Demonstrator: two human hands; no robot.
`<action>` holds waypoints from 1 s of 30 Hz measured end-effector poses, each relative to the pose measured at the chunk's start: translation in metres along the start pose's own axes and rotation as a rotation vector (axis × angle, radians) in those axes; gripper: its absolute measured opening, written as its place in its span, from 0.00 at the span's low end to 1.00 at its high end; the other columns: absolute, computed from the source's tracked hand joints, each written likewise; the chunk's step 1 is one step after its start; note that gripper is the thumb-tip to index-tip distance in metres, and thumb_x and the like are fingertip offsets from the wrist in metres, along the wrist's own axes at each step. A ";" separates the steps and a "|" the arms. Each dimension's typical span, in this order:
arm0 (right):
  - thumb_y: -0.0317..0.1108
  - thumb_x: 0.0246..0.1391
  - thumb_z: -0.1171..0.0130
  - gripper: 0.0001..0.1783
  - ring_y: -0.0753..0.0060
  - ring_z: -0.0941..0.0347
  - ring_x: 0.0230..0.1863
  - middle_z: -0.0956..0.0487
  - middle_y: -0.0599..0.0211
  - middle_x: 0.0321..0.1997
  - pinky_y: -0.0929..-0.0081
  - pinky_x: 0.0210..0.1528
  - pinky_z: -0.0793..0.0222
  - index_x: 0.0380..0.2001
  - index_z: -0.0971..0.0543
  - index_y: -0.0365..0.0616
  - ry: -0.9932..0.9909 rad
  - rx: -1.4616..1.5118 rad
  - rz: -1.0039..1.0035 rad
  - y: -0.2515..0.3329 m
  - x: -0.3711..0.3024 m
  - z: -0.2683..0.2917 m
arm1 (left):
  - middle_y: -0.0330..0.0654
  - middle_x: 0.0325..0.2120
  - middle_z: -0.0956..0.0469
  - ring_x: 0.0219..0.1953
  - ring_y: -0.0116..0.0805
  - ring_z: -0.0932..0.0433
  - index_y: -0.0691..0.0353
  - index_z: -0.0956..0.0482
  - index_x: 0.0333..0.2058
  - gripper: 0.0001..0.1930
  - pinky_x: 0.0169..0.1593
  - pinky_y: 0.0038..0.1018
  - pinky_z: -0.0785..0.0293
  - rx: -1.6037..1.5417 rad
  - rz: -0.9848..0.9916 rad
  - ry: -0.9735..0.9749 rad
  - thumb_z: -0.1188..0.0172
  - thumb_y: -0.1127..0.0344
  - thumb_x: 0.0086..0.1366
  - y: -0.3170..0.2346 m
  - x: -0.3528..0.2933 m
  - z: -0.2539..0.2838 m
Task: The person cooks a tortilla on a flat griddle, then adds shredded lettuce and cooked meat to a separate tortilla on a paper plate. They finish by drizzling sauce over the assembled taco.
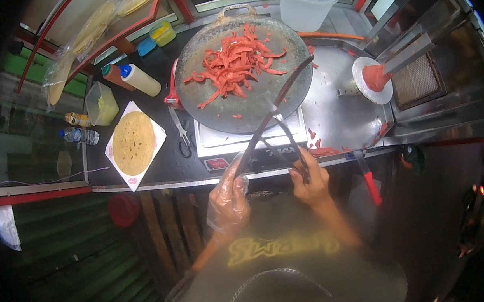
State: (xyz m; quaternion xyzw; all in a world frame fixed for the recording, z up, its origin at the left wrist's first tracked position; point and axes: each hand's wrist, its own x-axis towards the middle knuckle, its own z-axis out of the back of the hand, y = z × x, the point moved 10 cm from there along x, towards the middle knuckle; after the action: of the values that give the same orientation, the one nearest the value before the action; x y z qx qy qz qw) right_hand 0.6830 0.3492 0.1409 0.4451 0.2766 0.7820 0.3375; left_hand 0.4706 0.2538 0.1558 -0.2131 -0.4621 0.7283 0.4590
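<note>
My left hand (229, 202), in a clear plastic glove, is closed round the lower end of a long, dark, curved metal utensil (267, 114); its exact kind is unclear. My bare right hand (313, 182) grips what look like metal tongs (290, 135), their slim arms spreading away from the palm. Both tools cross in front of me, over the near edge of a round griddle (206, 115). Reddish meat strips (236, 64) lie heaped on the griddle's far half, with small scraps around. Left of it, a browned flatbread (133, 143) rests on white paper (133, 182).
Black-handled scissors (184, 141) lie between bread and griddle. Sauce bottles (140, 80) and a clear tub (102, 104) stand at left. On the right, a meat cone (376, 78) sits by a grill (418, 80), above a scrap-strewn metal tray (352, 122). A red-handled knife (370, 184) juts over the counter edge.
</note>
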 end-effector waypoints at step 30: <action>0.27 0.63 0.30 0.30 0.70 0.21 0.28 0.18 0.60 0.30 0.69 0.32 0.23 0.67 0.24 0.35 -0.029 0.034 -0.205 -0.033 -0.004 0.007 | 0.41 0.25 0.24 0.29 0.28 0.25 0.69 0.21 0.63 0.20 0.34 0.30 0.27 -0.093 0.204 -0.146 0.50 0.66 0.81 0.032 -0.005 -0.003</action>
State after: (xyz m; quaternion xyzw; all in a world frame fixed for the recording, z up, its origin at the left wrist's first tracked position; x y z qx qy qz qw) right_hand 0.6997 0.3678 0.1174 0.4315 0.3290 0.7319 0.4122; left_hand 0.4605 0.2461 0.1257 -0.2265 -0.5037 0.7625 0.3370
